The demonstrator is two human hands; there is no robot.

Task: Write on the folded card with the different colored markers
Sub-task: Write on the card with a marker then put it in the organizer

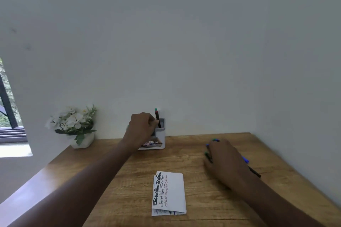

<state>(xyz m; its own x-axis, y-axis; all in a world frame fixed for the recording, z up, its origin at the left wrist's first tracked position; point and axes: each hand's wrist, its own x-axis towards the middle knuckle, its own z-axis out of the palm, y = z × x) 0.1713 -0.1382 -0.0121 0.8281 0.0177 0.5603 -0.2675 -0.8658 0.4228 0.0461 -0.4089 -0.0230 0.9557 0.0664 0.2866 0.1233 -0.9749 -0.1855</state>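
Far left, a flower pot [81, 139] stands on the bench [118, 180] against the wall. Left hand [141, 128] reaches far to the holder [160, 134], fingers curled at a black marker [158, 120] with green-red tip standing in it; whether they grip it or only touch, can't tell. Card [170, 192] lies near centre, folded, flat, already carrying black and coloured script, touched by neither hand. Right hand [224, 160] rests on a bunch of markers [247, 162] on the bench, right of the card, fingers curled loosely over them; green and blue ends poke out.

Step, by my read: swapping markers at the holder. Next move calls for a firm pinch on the marker, a straight lift out, then uncapping near the card.
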